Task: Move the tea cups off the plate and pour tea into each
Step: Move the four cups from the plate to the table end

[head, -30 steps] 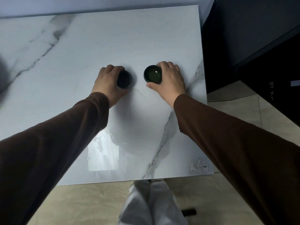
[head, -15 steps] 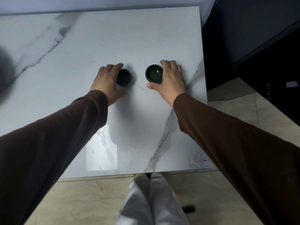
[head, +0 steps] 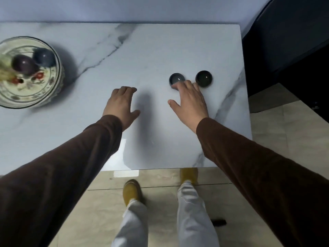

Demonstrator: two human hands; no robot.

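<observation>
Two small dark cups [head: 176, 78] [head: 203, 78] stand side by side on the desk [head: 160, 50], near its right edge. My right hand [head: 189, 102] lies just before them, its fingers [head: 179, 85] loose and spread, holding nothing, the tips touching or almost touching the nearer cup. My left hand [head: 122, 104] hovers flat and relaxed over bare marble, also holding nothing.

The risk, I think, is my right fingers knocking the nearer cup into its neighbour, or sliding both toward the edge; the polished stone would give little grip. Two more cups [head: 24, 64] [head: 44, 57] lie in the plate [head: 53, 86] at the far left, so the clearing looks half done, and reaching across could drag a sleeve over things.

The cups are round, glossy and glazed, probably ceramic. The plate is deep, pale, painted with red and green figures. The desk is smooth white marble with grey veins.
</observation>
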